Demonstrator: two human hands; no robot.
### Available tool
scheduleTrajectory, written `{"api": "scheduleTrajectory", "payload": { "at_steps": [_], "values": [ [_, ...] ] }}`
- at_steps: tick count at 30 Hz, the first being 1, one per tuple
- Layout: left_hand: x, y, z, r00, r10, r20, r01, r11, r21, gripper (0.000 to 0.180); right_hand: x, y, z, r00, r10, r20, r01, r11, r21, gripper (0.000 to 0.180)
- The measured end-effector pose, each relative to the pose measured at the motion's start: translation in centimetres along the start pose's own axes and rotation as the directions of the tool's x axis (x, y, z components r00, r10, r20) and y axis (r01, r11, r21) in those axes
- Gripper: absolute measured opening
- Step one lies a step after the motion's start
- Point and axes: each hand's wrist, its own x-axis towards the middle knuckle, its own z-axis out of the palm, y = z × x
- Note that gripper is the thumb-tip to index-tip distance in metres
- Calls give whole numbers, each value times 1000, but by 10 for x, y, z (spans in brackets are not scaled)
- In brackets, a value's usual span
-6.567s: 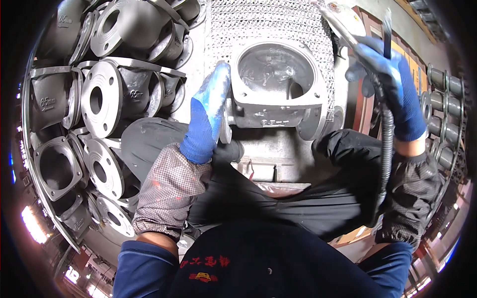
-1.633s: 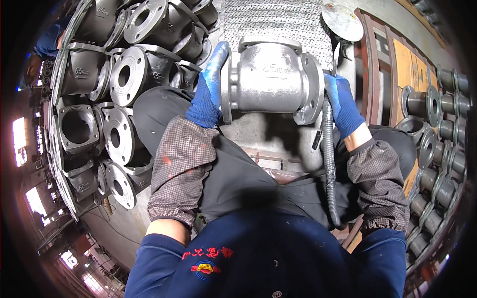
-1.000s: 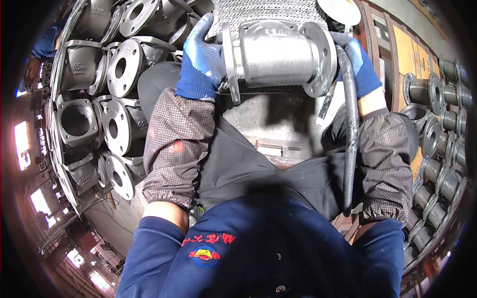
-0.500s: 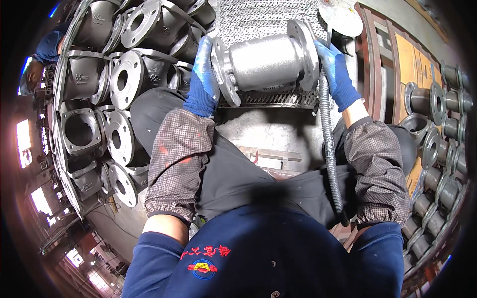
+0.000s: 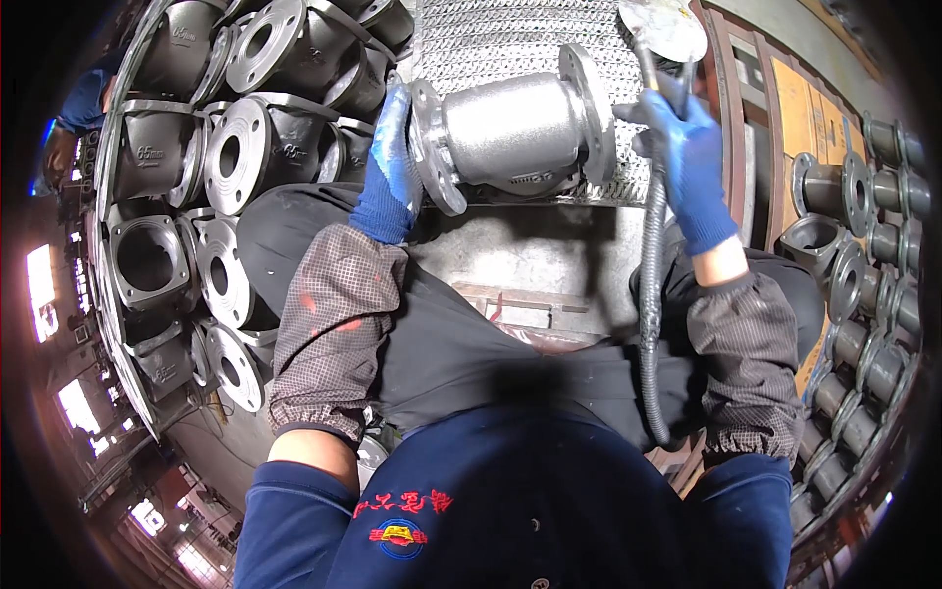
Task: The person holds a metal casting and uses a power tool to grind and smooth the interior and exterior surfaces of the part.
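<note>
Head view: our left hand (image 5: 389, 162) lies straight-fingered against the raised-lettered casting (image 5: 512, 126), grip unclear; right hand (image 5: 684, 147) clasps the hose (image 5: 651, 285); red embroidery (image 5: 416, 504) on our shirt (image 5: 599, 491).

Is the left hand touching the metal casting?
Touching: the head view shows the left hand against the left flange of the metal casting, with no gap between.

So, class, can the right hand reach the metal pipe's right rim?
Probably yes: the right hand is beside that rim, nothing visible blocks it, though the hose at its palm may interfere.
</note>
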Motion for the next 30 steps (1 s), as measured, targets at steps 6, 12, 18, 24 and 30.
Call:
{"api": "scheduleTrajectory", "payload": {
  "at_steps": [6,12,18,24,30],
  "values": [
    [-2,0,-9,1000,13,7,-14,999,37,41,-92,-38,-4,978,1,209,10,999,-51,41],
    [0,0,1,996,-42,-79,48,996,77,41,-94,-14,12,936,290,201,-310,948,72,44],
    [-4,1,10,987,-31,-160,50,993,111,46,-94,-10,13,936,289,201,-323,932,163,44],
    [2,-6,-1,992,-24,-122,40,991,130,48,-101,-17,19,931,329,157,-356,912,203,43],
    [11,-10,-6,995,-52,-88,58,996,63,47,-84,-13,24,948,267,175,-297,939,175,44]
  ]
}}
